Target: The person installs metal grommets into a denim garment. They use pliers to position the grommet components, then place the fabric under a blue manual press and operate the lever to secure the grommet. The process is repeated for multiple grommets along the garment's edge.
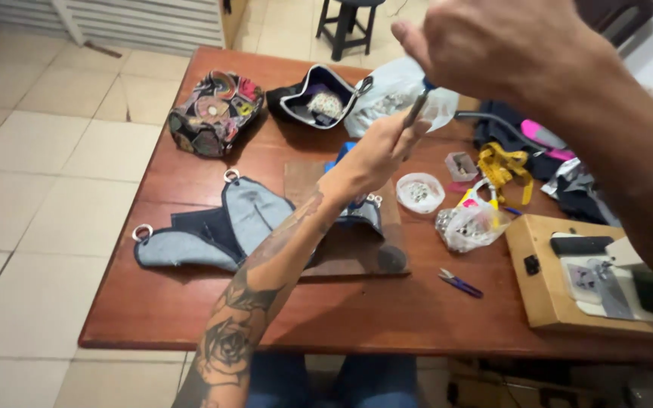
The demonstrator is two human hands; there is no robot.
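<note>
The left hand (378, 148) is closed round the lower shaft of a slim metal punch tool (417, 108), and the right hand (493, 45) pinches its blue top end from above, so the tool stands nearly upright over the denim piece (228, 227) on the wooden table (326, 317). It looks light, stiff and rather slick, best held low on the shaft. Around lie a small cup of rivets (419, 192), purple snips (459, 283) and a patchwork bag (213, 113).
</note>
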